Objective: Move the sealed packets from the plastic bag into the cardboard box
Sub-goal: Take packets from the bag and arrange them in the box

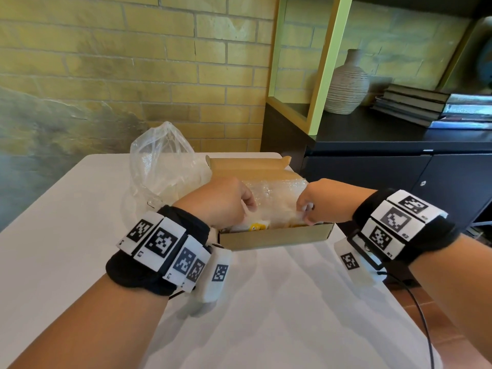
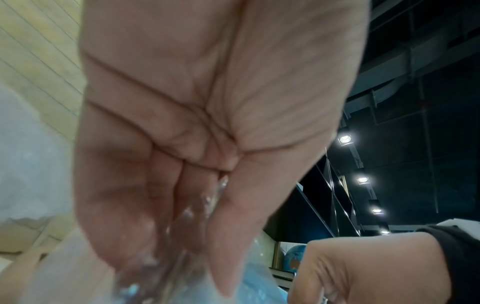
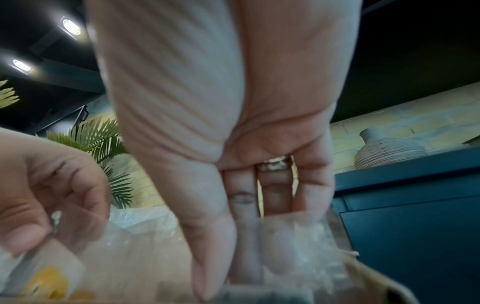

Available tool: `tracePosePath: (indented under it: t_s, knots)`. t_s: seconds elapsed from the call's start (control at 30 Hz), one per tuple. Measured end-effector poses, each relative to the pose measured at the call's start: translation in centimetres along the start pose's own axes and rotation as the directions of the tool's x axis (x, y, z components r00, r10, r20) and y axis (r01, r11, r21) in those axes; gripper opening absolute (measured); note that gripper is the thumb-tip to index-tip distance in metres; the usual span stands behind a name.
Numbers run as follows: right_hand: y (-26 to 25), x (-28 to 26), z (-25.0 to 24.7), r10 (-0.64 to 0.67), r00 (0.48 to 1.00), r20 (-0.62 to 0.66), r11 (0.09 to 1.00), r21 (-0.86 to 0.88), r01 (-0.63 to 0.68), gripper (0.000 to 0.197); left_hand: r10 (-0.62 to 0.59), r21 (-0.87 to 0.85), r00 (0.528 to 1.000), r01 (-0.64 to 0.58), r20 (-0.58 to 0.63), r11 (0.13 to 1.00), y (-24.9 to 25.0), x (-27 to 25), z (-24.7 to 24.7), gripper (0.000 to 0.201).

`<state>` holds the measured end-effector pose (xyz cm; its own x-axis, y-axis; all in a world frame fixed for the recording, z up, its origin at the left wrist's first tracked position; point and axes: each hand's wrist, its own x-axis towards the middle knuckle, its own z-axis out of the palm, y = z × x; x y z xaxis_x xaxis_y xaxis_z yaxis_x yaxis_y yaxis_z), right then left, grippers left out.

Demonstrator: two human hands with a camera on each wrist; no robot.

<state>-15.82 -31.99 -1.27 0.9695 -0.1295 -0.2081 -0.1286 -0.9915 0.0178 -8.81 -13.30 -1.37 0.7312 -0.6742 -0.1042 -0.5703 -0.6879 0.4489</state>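
Cardboard box [image 1: 277,237], centre of frame on the white bench [image 1: 66,235] — open, holding clear sealed packets [image 1: 274,206], one with a yellow print. Left hand [image 1: 221,202] and right hand [image 1: 316,202] each pinch the top packet's film over the box. Plastic bag [image 1: 162,161], upper left of the box — slumped, looks nearly emptied; contents unclear. Task judged late.
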Motion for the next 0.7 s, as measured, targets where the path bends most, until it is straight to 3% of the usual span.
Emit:
tracePosePath:
  t_s: [0.2,0.4,0.53,0.7]
  knots:
    - [0.6,-0.2,-0.7,0.011,0.999,-0.031,1.000,-0.017,-0.011,0.030,0.044,0.121,0.999,-0.042,-0.019,0.992,1.2,0.4,-0.2,0.033]
    - [0.5,-0.1,-0.9,-0.002,0.997,-0.075,1.000,-0.011,0.002,0.030,0.076,0.109,0.993,-0.066,-0.092,0.992,1.1,0.3,-0.2,0.023]
    - [0.2,-0.2,-0.3,-0.002,0.999,-0.042,1.000,-0.007,0.001,0.031,0.061,0.190,0.998,-0.061,0.007,0.980,0.5,0.1,0.5,0.013]
    - [0.1,-0.2,-0.1,0.000,1.000,-0.012,1.000,-0.030,-0.001,0.032,0.031,0.300,0.996,-0.055,0.084,0.952,0.7,-0.3,0.4,0.024]
